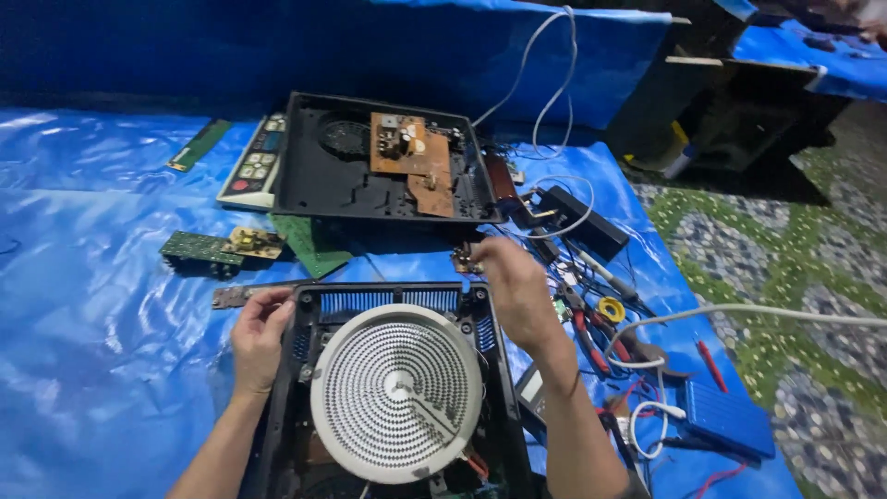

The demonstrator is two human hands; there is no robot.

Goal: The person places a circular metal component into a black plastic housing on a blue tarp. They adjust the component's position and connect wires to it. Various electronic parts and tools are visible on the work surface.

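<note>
The floor is covered by a glossy blue plastic sheet (pixel 92 222), creased and marked by bright patches of reflected light. The same blue sheeting (pixel 443 46) is drawn up behind as a backdrop, dark in shadow at the left. To the right, a patterned green and grey carpet (pixel 795 259) is exposed. Dark wooden furniture (pixel 730 102) is set at the upper right, partly draped in blue.

Two opened black cooker housings (pixel 319 185) lie on the blue sheet, one at twelve o'clock and one at six, the nearer holding one round white heating coil (pixel 397 393). Two brown circuit boards (pixel 399 143) sit in the far housing, and three green boards (pixel 201 248) lie toward ten o'clock. Two hands (pixel 261 333) are in view.
</note>
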